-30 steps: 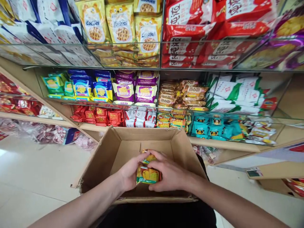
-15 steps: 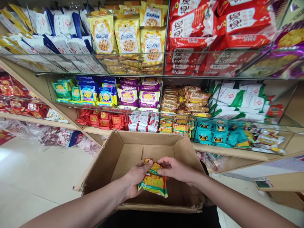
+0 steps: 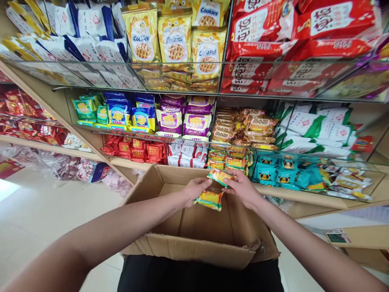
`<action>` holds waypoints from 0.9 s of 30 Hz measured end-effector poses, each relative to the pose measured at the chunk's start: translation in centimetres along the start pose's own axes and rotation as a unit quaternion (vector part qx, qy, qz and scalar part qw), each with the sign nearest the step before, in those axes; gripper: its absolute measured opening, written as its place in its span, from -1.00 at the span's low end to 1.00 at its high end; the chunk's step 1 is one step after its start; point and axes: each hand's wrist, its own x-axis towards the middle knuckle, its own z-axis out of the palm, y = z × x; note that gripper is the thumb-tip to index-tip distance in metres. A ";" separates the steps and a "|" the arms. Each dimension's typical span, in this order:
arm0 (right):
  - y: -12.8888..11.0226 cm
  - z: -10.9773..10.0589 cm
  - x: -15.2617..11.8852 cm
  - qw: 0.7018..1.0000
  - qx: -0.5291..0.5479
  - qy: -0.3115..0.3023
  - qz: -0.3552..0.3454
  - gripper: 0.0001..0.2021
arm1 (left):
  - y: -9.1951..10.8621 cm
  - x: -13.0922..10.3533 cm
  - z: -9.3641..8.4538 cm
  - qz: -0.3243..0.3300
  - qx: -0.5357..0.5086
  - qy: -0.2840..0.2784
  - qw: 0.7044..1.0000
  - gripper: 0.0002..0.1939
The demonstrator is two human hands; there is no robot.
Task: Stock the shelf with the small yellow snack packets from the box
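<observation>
Over the cardboard box (image 3: 209,253), my left hand (image 3: 196,191) is closed on a small yellow and green snack packet (image 3: 210,199), which hangs out past the fingers. My right hand (image 3: 241,187) grips another yellow and green packet (image 3: 221,177) by its right end, a little higher and further forward. The two packets are apart. Just beyond the box's far edge, similar yellow packets (image 3: 235,163) lie stacked on the lowest shelf, between white-and-red packets (image 3: 186,156) and teal packets (image 3: 265,173).
Glass fronts (image 3: 170,138) edge the shelves of biscuit packs. Wrapped goods in clear plastic (image 3: 69,168) lie under the lower left shelf. The box rests near my dark-clothed legs (image 3: 197,280), above a pale tiled floor (image 3: 85,211).
Both hands have moved forward and up towards the lowest shelf. The two packets, close together before, are now separated, one in each hand. The view has shifted slightly.
</observation>
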 end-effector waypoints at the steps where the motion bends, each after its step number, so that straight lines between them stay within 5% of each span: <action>1: -0.2 -0.1 0.4 1.000 0.013 0.015 0.002 -0.66 | 0.3 0.9 0.5 0.020 -0.009 -0.004 1.000 -0.74; 5: -0.1 -1.7 1.8 0.990 0.040 0.118 -0.071 -0.56 | -0.1 3.3 1.7 0.091 0.002 0.034 0.995 -0.87; 8: 1.3 -4.4 2.8 0.960 -0.037 0.241 -0.139 -0.55 | -1.8 3.1 1.5 0.085 0.016 0.037 0.996 -0.84; 12: 2.8 -7.1 3.8 0.932 -0.051 0.339 -0.117 -0.56 | -3.4 1.9 1.2 0.057 0.091 -0.002 0.994 -0.80; 22: 3.8 -7.3 3.7 0.916 0.043 0.365 -0.160 -0.58 | -4.1 1.1 1.6 0.006 0.183 -0.044 0.982 -0.85; 27: 3.2 -6.0 4.4 0.940 -0.104 0.235 -0.226 -0.68 | -4.5 1.0 1.7 -0.017 0.200 -0.061 0.978 -0.85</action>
